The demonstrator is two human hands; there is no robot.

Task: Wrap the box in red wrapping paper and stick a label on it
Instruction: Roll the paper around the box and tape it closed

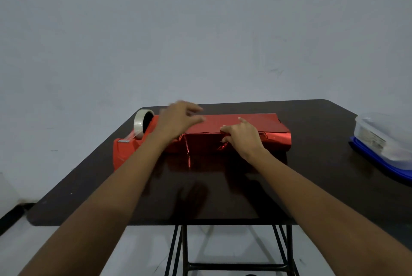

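Head view, right hand (242, 136) pinching fold of shiny red foil wrapping paper (265, 124), left hand (178, 120) spread, empty (clear plastic tub (379, 133) label unreadable).

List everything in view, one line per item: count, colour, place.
box: one, covered in red, middle of the table toward the far edge.
wrapping paper: one sheet, shiny red, folded round the box.
tape dispenser: one, red, left of the box.
tape roll: one, clear, mounted on the dispenser.
plastic container: one, clear with a blue part beneath, right edge of the table.
table: one, dark brown top, black legs.
wall: pale grey, behind the table.
left grip: fingers spread, above the box's left end.
right grip: on the paper at the box's near top edge; pinching or pressing, unclear.
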